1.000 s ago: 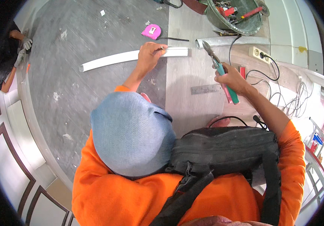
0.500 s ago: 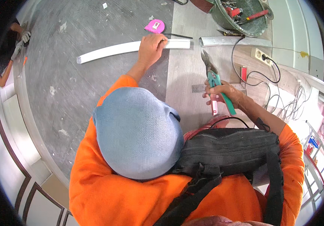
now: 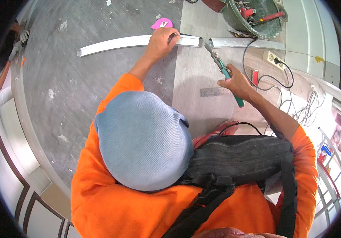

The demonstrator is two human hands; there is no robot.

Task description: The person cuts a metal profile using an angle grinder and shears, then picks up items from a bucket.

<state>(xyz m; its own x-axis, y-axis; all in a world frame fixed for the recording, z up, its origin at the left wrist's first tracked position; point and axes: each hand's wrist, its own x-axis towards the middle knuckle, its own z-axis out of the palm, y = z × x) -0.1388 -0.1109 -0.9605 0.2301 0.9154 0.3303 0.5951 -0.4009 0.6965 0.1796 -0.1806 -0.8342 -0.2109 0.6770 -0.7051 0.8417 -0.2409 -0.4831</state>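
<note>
My left hand (image 3: 162,42) grips a long white channel profile (image 3: 115,44) near its right end, fingers closed over it. A slim dark thing shows by its fingertips, too small to make out. Closed around the green handles of a pair of tin snips (image 3: 223,70) is my right hand (image 3: 236,81). The blades point up and left, close to the profile's right end; whether they touch it I cannot tell. A second metal profile (image 3: 250,43) lies just to the right, in line with the first. Below the snips, a flat metal ruler (image 3: 214,92) rests on the floor.
Beyond my left hand lies a pink tape measure (image 3: 162,23). A green tub (image 3: 253,23) of tools stands at the far right. A socket block (image 3: 275,59) and loose black cables (image 3: 271,77) lie at right. Another person's gloved hands (image 3: 19,45) show at far left.
The snips have tilted left and risen toward the profile's right end, and their handles have come closer together. The profile's left end has shifted slightly away from me.
</note>
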